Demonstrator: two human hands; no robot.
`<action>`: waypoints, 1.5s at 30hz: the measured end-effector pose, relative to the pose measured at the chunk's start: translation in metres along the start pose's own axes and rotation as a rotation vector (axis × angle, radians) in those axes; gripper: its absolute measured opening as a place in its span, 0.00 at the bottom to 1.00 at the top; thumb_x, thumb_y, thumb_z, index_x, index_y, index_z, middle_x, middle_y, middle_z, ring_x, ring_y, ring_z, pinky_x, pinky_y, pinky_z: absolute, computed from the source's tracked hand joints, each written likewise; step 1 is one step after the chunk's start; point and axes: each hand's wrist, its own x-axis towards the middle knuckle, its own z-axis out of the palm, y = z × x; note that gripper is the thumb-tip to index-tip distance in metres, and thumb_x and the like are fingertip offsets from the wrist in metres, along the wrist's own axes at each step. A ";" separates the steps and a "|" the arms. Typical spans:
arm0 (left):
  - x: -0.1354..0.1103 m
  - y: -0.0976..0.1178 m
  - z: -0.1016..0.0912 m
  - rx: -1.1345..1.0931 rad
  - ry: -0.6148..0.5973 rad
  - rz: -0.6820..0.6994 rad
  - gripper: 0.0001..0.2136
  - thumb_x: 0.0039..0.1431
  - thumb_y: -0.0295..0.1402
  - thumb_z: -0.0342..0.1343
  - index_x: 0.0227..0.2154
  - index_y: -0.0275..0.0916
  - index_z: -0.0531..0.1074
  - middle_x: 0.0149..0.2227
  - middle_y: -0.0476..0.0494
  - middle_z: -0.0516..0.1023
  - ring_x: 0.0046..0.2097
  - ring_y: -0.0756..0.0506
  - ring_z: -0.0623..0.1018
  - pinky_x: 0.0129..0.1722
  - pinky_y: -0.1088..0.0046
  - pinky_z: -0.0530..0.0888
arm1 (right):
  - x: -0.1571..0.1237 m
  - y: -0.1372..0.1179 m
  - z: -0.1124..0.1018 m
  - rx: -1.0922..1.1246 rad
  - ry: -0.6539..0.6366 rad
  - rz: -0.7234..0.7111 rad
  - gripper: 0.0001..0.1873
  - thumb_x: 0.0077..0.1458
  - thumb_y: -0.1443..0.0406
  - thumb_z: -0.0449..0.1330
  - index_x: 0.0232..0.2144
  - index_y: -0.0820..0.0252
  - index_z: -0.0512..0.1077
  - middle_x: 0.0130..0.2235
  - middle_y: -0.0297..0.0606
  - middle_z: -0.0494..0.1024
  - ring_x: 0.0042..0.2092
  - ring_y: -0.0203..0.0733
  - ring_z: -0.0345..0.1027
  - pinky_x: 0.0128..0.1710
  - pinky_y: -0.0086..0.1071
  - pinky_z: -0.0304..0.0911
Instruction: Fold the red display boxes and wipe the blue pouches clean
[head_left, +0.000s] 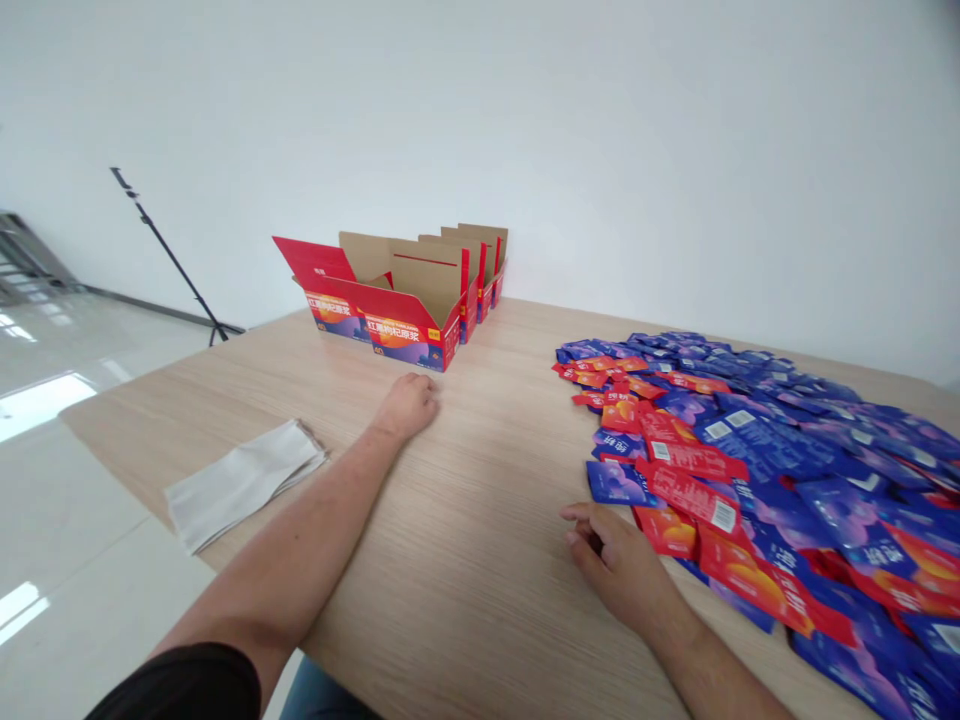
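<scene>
My left hand [407,403] rests on the wooden table [465,520], fingers curled under, just in front of the nearest open red and purple carton [390,310]. Nothing shows in it. My right hand [616,562] lies on the table at the near left edge of a wide spread of red and blue sachets [750,450]. Its fingers are loosely bent and apart, touching the edge of a red sachet [667,528] without gripping it.
Several open cartons [480,265] stand in a row behind the nearest one, toward the white wall. A folded pale cloth [240,480] lies near the table's left edge. A black stand [169,255] leans on the floor at left.
</scene>
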 end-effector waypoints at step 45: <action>-0.099 0.126 -0.015 0.197 -0.549 0.403 0.27 0.66 0.44 0.39 0.52 0.33 0.76 0.59 0.31 0.74 0.60 0.35 0.72 0.62 0.57 0.64 | -0.014 -0.022 -0.047 -0.325 -0.171 -0.185 0.14 0.69 0.63 0.50 0.33 0.61 0.72 0.35 0.41 0.78 0.39 0.42 0.71 0.38 0.32 0.57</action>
